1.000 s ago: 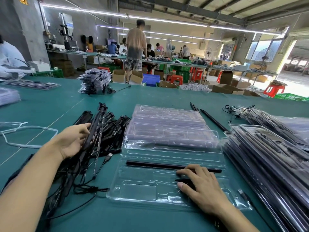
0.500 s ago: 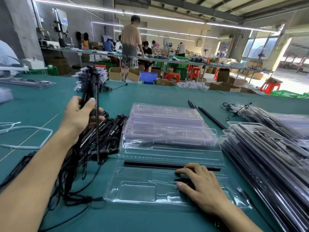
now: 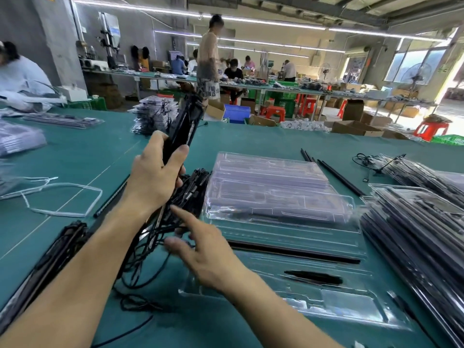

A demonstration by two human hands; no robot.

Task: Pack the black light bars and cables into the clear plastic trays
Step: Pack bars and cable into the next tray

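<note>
**Head view.** Your left hand (image 3: 153, 177) grips a bundle of long black light bars (image 3: 184, 124), with fingers and thumb wrapped round its lower part. The bundle is raised off the green surface (image 3: 75, 151) and tilts up and away from you. A tangle of black cables (image 3: 140, 257) hangs from it down to the surface.

Your right hand (image 3: 206, 254) is over the near left corner of the open clear plastic tray (image 3: 346, 302). Its fingers are straight and spread and hold nothing. The index finger points toward the cables. Blur hides whether it touches them.

One slim black light bar (image 3: 293, 252) lies lengthwise in the tray's far channel. A short black part (image 3: 313, 276) lies in a nearer recess.

A stack of empty clear trays (image 3: 266, 182) sits just behind the open tray. A pile of black bars (image 3: 194, 187) lies beside that stack on its left. A stack of filled trays (image 3: 414, 242) stands to the right.
</note>
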